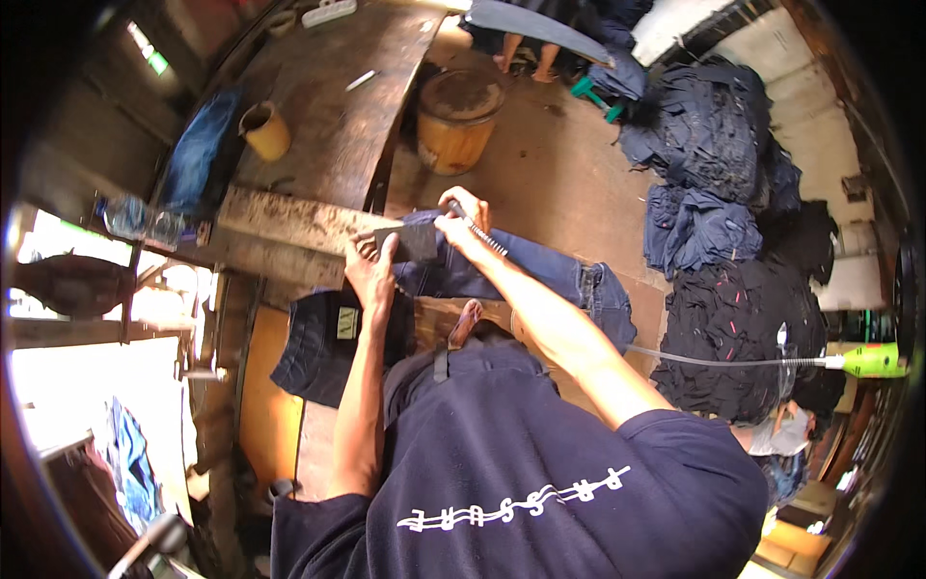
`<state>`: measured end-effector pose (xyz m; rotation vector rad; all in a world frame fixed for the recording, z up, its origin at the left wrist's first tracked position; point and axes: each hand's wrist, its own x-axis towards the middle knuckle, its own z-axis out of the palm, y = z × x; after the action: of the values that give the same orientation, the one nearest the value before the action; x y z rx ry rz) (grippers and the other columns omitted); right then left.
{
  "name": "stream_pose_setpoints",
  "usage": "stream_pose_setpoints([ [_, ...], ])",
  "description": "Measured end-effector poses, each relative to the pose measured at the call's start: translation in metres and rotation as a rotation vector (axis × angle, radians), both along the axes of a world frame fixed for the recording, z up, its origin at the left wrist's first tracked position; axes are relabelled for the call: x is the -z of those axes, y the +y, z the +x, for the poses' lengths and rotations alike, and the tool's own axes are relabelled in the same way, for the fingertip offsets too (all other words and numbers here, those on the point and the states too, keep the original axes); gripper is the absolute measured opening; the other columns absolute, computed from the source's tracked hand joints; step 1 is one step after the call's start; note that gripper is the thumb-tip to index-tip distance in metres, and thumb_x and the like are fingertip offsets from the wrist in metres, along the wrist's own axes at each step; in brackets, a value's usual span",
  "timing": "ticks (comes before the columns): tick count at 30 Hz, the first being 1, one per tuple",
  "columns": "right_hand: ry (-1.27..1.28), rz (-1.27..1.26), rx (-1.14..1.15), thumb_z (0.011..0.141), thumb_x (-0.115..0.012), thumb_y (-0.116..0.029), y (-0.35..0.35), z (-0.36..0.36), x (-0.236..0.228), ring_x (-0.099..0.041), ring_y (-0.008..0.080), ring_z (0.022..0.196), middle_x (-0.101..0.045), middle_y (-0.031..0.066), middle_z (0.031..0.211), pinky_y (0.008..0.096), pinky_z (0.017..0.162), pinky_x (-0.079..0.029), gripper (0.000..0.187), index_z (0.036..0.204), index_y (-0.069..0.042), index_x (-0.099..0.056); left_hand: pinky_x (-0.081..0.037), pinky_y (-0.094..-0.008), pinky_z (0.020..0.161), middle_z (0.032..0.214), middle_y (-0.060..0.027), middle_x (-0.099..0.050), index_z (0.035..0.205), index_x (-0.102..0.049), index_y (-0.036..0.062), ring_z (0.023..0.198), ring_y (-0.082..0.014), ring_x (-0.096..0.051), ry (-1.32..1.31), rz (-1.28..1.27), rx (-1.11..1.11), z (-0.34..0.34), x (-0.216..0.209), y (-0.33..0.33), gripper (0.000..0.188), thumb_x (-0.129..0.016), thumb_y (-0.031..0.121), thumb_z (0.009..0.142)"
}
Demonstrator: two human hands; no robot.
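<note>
My left hand (372, 270) grips a dark, flat rectangular block (413, 243), thumb on its face. Just to the right, my right hand (465, 220) is closed round the black handpiece (456, 207) of a flexible-shaft tool. A ribbed spring sleeve (485, 238) leads back from it along my forearm. The tool's working tip is too small to make out. Blue jeans (463, 272) lie beneath both hands and stretch right under my right forearm. Dark trousers (323, 338) with a pale label hang left of my left forearm.
A pale cable (714, 361) runs to a green motor (868, 360). Piled dark garments (709, 125) line the right side. A wooden plank (289, 217) and table (338, 106) with a yellowish pot (265, 132) stand left. A drum (458, 121) stands ahead; other people are partly visible.
</note>
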<state>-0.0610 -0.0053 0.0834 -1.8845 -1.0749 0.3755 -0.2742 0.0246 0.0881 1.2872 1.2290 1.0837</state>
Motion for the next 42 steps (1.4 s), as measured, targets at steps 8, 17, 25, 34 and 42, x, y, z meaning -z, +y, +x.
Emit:
stream_pose_setpoints([
  [8,0.008,-0.040,-0.042,0.072,-0.085,-0.011,0.001,0.000,-0.006,-0.075,0.0128,0.072,-0.073,0.0037,0.073,0.0320,0.068,-0.059,0.028,0.098,-0.012,-0.077,-0.063,-0.0376,0.085,0.107,-0.0221,-0.082,0.128,-0.067,-0.0004,0.097,-0.0260,-0.081,0.118,0.019,0.022,0.021,0.023,0.000,0.049,-0.092,0.024,0.093],
  [17,0.167,0.078,-0.201,0.085,-0.089,-0.007,-0.002,0.021,0.005,-0.069,0.0073,0.075,-0.075,0.0008,0.081,0.0274,0.071,-0.057,0.023,0.104,-0.008,-0.078,-0.060,-0.0353,0.096,0.128,-0.0173,-0.075,0.138,-0.061,0.0045,0.113,-0.0224,-0.073,-0.273,-0.485,-0.176,0.057,0.070,0.001,0.043,-0.082,0.015,0.102],
  [25,0.185,0.116,-0.182,0.086,-0.096,-0.016,-0.097,0.079,0.028,-0.076,0.0191,0.099,-0.078,0.0081,0.101,0.0347,0.093,-0.059,0.036,0.114,-0.007,-0.077,-0.060,-0.0407,0.098,0.116,-0.0170,-0.080,0.121,-0.065,0.0018,0.111,-0.0260,-0.077,-0.017,-0.164,-0.148,0.072,0.027,-0.050,0.027,-0.080,0.013,0.101],
  [34,0.155,0.118,-0.287,0.095,-0.090,-0.015,-0.140,0.097,0.050,-0.072,0.0309,0.126,-0.077,0.0168,0.128,0.0435,0.113,-0.052,0.033,0.122,-0.006,-0.074,-0.061,-0.0374,0.094,0.112,-0.0141,-0.080,0.129,-0.067,0.0036,0.109,-0.0230,-0.077,0.098,0.105,-0.332,0.136,0.047,-0.064,0.028,-0.078,0.011,0.104],
  [42,0.145,0.131,-0.270,0.090,-0.095,-0.021,-0.138,0.094,0.045,-0.074,0.0334,0.117,-0.078,0.0143,0.119,0.0455,0.106,-0.055,0.040,0.120,-0.006,-0.075,-0.060,-0.0391,0.099,0.124,-0.0176,-0.079,0.136,-0.065,0.0089,0.120,-0.0237,-0.075,0.069,-0.066,0.265,0.087,0.015,-0.067,0.038,-0.080,0.017,0.102],
])
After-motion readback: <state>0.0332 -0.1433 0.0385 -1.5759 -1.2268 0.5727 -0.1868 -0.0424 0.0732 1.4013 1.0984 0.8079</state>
